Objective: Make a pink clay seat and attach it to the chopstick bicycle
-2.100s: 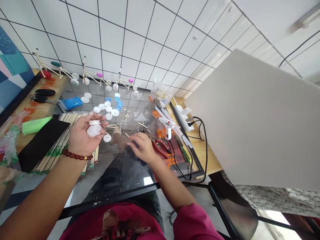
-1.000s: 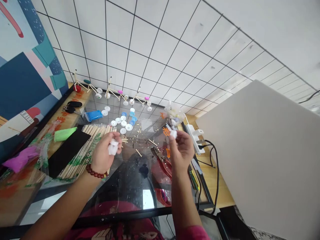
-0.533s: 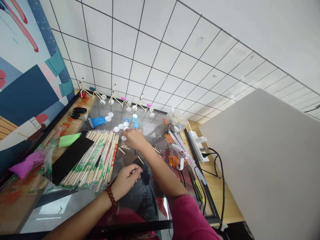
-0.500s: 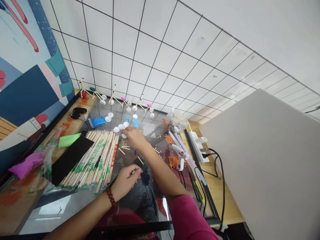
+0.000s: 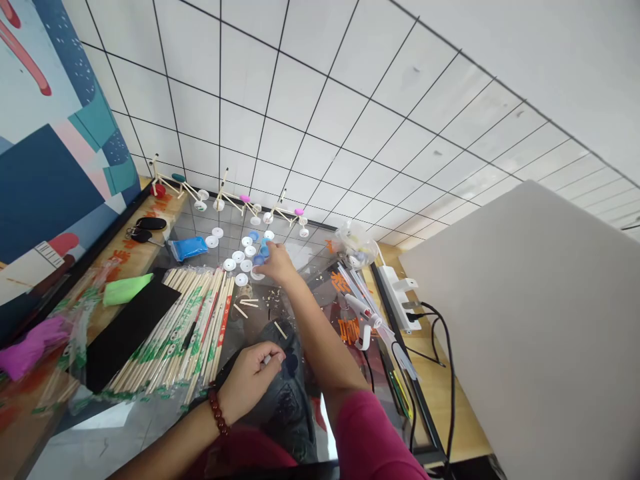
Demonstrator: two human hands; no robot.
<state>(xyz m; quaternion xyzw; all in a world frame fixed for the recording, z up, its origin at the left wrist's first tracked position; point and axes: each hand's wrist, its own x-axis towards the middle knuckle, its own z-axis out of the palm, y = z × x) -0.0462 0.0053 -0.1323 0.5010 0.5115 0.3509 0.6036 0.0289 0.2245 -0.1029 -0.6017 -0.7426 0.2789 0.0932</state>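
My right hand (image 5: 276, 263) reaches over a group of small round bottle caps on the glass tabletop, thumb and fingers apart. Its fingertips are at a blue cap (image 5: 259, 259) and a light-blue cap (image 5: 265, 248); a white cap (image 5: 257, 274) is partly hidden below the thumb. Several more white caps (image 5: 239, 256) lie just left of them. Nearer to me, my left hand (image 5: 253, 379) is closed, fingers curled toward the thumb; a small pale bit shows there, too small to name. Short cut sticks (image 5: 249, 303) lie between the hands, and another stick (image 5: 281, 329) lies beside the left hand.
Wrapped chopsticks (image 5: 170, 327) and a black sheet (image 5: 127, 333) lie at left, near a blue packet (image 5: 189, 248). Small stick-and-cap models (image 5: 230, 199) stand along the tiled wall. At right are a glue gun (image 5: 363, 317), a power strip (image 5: 399, 297) and cables.
My right hand has moved right, from the white caps to the blue ones, uncovering more white caps. My left hand stays closed in nearly the same place. The view has shifted slightly.
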